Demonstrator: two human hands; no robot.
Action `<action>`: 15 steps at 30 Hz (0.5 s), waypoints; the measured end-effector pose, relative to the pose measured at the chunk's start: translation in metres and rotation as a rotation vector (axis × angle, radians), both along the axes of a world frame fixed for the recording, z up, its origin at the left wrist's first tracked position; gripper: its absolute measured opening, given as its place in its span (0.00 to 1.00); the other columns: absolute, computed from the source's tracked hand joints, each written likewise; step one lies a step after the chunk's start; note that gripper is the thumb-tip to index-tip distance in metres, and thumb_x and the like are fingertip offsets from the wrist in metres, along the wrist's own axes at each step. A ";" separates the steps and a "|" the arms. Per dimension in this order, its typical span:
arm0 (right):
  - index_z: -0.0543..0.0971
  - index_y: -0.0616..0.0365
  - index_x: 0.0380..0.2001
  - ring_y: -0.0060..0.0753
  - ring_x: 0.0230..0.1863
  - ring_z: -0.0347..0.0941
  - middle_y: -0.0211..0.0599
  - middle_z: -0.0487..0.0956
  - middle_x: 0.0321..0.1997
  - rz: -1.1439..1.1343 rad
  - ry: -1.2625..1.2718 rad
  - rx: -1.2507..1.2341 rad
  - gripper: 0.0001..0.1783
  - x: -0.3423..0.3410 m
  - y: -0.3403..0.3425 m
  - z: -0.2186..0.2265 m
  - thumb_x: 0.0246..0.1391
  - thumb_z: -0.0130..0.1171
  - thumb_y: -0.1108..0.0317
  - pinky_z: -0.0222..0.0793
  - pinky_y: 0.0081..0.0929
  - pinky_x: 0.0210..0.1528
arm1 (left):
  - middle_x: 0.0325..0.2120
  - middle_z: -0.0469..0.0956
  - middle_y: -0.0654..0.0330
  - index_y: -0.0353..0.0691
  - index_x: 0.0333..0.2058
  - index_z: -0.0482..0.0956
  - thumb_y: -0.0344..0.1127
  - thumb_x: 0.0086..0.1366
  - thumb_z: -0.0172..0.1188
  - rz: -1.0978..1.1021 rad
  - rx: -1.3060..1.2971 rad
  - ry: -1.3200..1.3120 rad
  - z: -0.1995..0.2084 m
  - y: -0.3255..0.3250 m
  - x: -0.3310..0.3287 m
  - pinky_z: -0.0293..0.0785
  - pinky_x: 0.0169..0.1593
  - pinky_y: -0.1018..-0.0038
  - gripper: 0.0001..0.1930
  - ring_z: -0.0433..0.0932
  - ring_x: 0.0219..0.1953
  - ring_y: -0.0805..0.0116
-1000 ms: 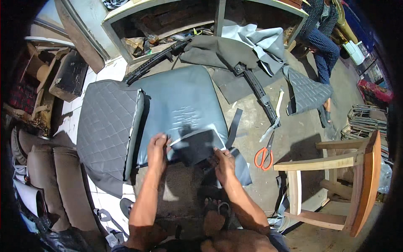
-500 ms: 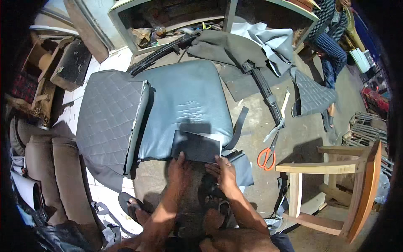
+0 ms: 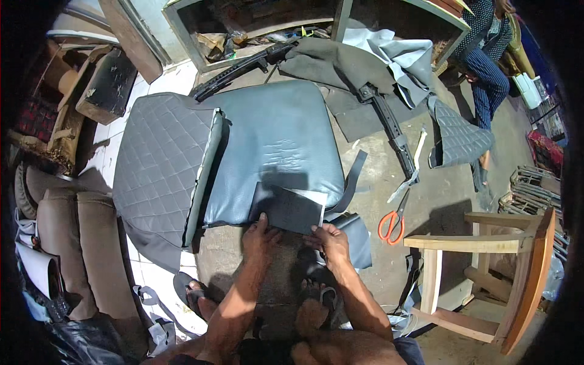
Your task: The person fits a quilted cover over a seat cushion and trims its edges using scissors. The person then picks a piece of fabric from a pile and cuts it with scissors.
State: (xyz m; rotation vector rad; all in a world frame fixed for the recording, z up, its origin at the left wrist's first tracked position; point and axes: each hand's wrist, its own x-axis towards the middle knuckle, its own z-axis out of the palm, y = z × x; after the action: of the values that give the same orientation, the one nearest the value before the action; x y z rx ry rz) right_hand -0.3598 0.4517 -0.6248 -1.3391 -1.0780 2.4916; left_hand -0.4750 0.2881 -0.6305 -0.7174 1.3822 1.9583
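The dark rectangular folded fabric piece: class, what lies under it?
The dark rectangular folded fabric piece overlaps the grey-blue leatherette seat cushion; both hands, left and right, hold its near edge. Anything beneath is hidden.

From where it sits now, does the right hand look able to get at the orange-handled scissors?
Probably yes. The right hand rests on the dark panel, and the scissors lie on bare floor off to its right, with nothing standing between them. The wooden stool stands further right, out of the way.
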 end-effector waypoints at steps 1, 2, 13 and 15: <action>0.78 0.59 0.31 0.33 0.29 0.83 0.35 0.82 0.29 -0.002 -0.003 0.002 0.04 0.001 0.002 -0.001 0.60 0.63 0.73 0.81 0.29 0.31 | 0.53 0.73 0.44 0.23 0.59 0.63 0.48 0.70 0.61 -0.002 0.002 -0.003 0.004 0.003 0.000 0.75 0.55 0.54 0.34 0.75 0.55 0.49; 0.77 0.59 0.31 0.33 0.28 0.83 0.36 0.82 0.29 0.002 -0.027 0.008 0.05 0.003 0.004 -0.003 0.60 0.63 0.72 0.81 0.29 0.31 | 0.53 0.72 0.43 0.22 0.59 0.62 0.48 0.70 0.61 0.007 0.004 -0.030 0.009 0.006 0.000 0.76 0.55 0.54 0.34 0.75 0.55 0.48; 0.78 0.59 0.31 0.36 0.29 0.84 0.39 0.83 0.29 0.013 -0.043 -0.001 0.07 0.002 0.008 0.002 0.61 0.64 0.69 0.81 0.28 0.30 | 0.48 0.76 0.49 0.31 0.54 0.69 0.49 0.69 0.62 -0.075 0.025 0.014 0.018 0.014 0.016 0.72 0.55 0.52 0.27 0.76 0.50 0.53; 0.78 0.60 0.32 0.34 0.28 0.83 0.38 0.83 0.29 0.001 -0.017 -0.021 0.07 0.001 0.006 0.003 0.61 0.64 0.70 0.81 0.27 0.30 | 0.45 0.77 0.50 0.32 0.53 0.69 0.48 0.68 0.63 -0.159 0.144 -0.176 0.010 0.023 0.031 0.74 0.52 0.53 0.26 0.77 0.48 0.54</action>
State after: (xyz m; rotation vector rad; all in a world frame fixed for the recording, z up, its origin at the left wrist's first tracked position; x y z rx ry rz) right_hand -0.3589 0.4579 -0.6214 -1.3680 -1.0589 2.5035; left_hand -0.4440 0.3111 -0.6205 -0.6734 1.1450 1.8033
